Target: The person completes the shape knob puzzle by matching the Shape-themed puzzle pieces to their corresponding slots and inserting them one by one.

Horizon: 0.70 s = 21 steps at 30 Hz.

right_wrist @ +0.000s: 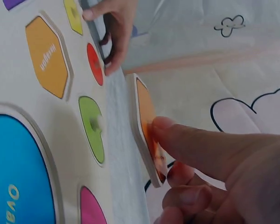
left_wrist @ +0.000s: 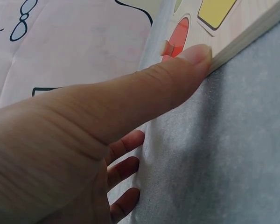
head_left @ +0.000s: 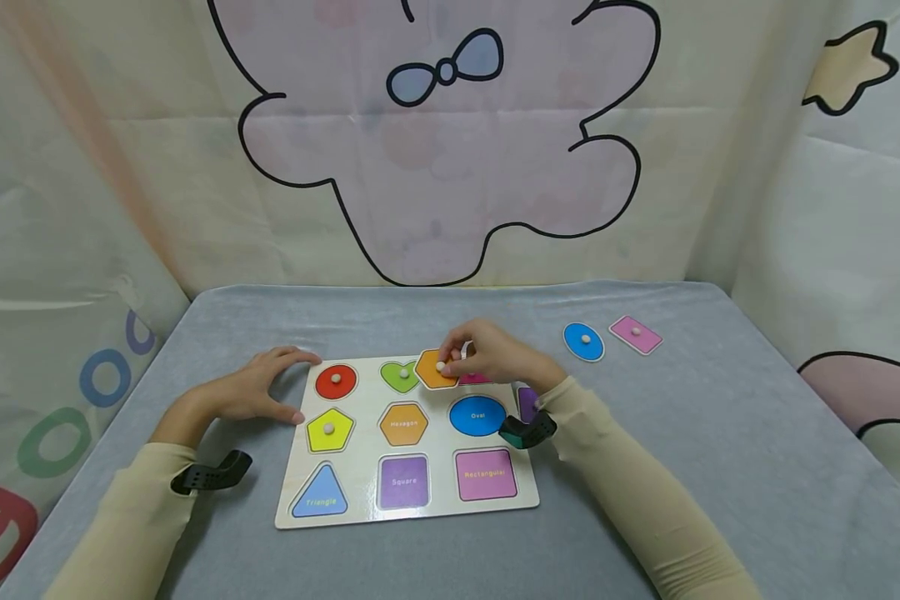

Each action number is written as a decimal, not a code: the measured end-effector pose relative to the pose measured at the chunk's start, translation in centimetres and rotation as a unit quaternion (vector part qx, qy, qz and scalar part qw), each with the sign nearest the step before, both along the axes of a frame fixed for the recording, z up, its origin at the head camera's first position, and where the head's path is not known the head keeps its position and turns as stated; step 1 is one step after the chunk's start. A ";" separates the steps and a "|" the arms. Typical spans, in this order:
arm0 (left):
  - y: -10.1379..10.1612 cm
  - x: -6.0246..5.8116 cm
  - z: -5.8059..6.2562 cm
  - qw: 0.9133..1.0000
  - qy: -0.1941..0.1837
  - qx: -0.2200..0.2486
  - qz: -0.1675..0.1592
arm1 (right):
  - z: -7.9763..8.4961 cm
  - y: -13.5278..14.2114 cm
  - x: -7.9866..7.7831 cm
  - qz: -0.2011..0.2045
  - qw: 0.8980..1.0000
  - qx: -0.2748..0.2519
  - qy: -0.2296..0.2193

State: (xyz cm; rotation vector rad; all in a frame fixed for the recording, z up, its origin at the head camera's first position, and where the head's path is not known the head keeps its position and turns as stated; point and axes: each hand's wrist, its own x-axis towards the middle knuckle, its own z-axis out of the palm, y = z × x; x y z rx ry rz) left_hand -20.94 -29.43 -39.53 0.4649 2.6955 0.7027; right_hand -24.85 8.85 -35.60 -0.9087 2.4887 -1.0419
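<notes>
My right hand pinches the knob of an orange hexagon piece between thumb and fingers. It holds the piece raised over the board's far edge, overlapping the green heart in the head view. The wooden shape puzzle board has a printed hexagon recess near its middle. Along its left edge lies my left hand, fingers extended, with the thumb touching the edge near the red circle. A yellow pentagon sits in its recess; a pink piece is partly hidden by my right hand.
Bare recesses show a blue oval, blue triangle, purple square and pink rectangle. Loose on the grey cloth lie a blue oval piece, a pink rectangle piece and a partly hidden purple piece.
</notes>
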 end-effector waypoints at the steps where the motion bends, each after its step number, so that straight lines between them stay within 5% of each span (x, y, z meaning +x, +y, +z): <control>1: 0.0 0.0 0.0 1.000 0.000 0.000 0.000 | 0.0 -0.3 0.2 0.004 1.000 -0.002 0.000; 21: 0.0 0.0 -0.2 1.000 0.005 -0.001 -0.002 | -2.1 -3.9 2.7 0.022 0.998 -0.027 -0.049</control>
